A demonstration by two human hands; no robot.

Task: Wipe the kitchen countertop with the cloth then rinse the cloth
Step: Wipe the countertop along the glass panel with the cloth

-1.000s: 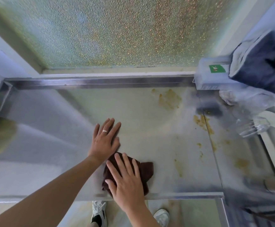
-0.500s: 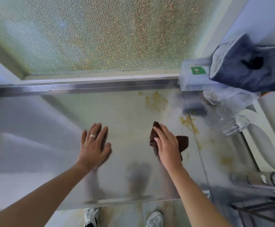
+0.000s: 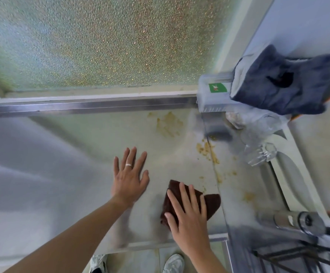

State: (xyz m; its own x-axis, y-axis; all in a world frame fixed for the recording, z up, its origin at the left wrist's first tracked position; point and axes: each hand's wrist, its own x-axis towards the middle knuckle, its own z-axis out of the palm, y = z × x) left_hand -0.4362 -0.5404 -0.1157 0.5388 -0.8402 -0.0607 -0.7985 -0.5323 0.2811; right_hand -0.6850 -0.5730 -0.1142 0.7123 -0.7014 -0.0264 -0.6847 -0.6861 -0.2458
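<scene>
While the right hand (image 3: 187, 217) lays its spread, straight fingers (image 3: 183, 196) flat on the brown cloth (image 3: 211, 201), pressing it to the table (image 3: 81, 154), yellow stains (image 3: 207, 150) lie ahead and rightward of them. The left hand (image 3: 129, 178) braces beside, fingers splayed, holding nothing.

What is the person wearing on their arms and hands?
Both forearms are bare, with no sleeves showing. The left hand wears a thin silver ring on one of its fingers. The right hand wears nothing: no ring, glove or watch.
</scene>
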